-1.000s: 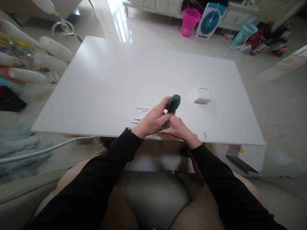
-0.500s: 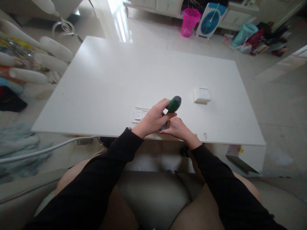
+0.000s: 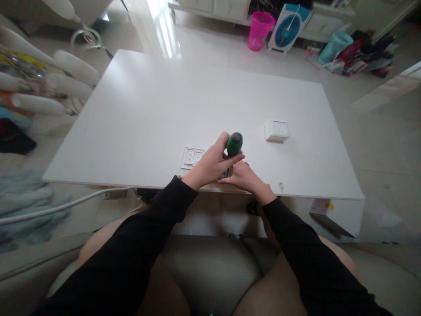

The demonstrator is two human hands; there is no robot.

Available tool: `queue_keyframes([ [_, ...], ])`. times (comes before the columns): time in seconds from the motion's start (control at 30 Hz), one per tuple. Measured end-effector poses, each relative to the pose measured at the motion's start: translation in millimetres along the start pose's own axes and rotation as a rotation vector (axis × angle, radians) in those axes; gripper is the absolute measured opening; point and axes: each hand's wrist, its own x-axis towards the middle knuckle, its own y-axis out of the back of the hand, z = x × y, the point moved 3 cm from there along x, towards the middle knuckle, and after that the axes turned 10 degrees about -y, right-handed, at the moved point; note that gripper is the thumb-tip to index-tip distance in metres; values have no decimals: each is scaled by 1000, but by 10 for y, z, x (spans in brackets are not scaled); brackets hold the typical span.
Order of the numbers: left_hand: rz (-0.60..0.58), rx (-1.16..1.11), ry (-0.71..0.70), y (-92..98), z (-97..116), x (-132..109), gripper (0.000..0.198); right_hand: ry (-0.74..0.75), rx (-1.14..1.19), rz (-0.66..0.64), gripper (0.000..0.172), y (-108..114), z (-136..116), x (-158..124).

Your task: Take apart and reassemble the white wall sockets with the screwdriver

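My left hand is closed around a screwdriver with a green and black handle, which stands nearly upright over the table's front edge. Beside it, my right hand is closed on a small dark part whose shape is mostly hidden by the fingers, below the screwdriver. Left of my hands, a white socket panel lies flat, partly covered by my left hand. A white boxed socket sits on the table to the right.
The white table spans the view. A small clear item lies near its front edge. A white cable runs at the left below the edge. Beyond the table stand a pink basket and a blue-white fan.
The screwdriver handle has tipped slightly to the left and is more upright. My left fingers have shifted around it. My right hand has stayed nearly still.
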Motion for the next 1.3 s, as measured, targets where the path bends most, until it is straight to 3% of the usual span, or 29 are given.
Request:
queue_keyframes([
  [0.17, -16, -10, -53, 16, -28, 31, 18, -19, -20, -5, 74, -9, 39, -4],
  [0.23, -9, -66, -71, 11, -63, 28, 29, -2, -6, 3, 75, -1, 35, -2],
  [0.4, -51, -256, -81, -30, -55, -5, 43, 29, -2, 3, 57, 15, -13, 3],
  [0.6, -18, -136, -25, -56, 14, -47, 49, 2, 55, -4, 67, -4, -21, -10],
  [0.8, 8, -5, -30, -24, -11, -19, 30, -14, 31, -11, 83, -7, 14, 4],
  [1.0, 9, 39, -87, 15, 12, 43, 19, -38, 2, -10, 69, -15, 40, 0],
  [1.17, 10, -187, -70, 4, -19, 17, 42, -22, 8, 4, 66, 12, 7, -11],
  [1.3, -18, -225, -22, -3, 9, -25, 55, -41, 8, 0, 78, 16, -14, -11],
])
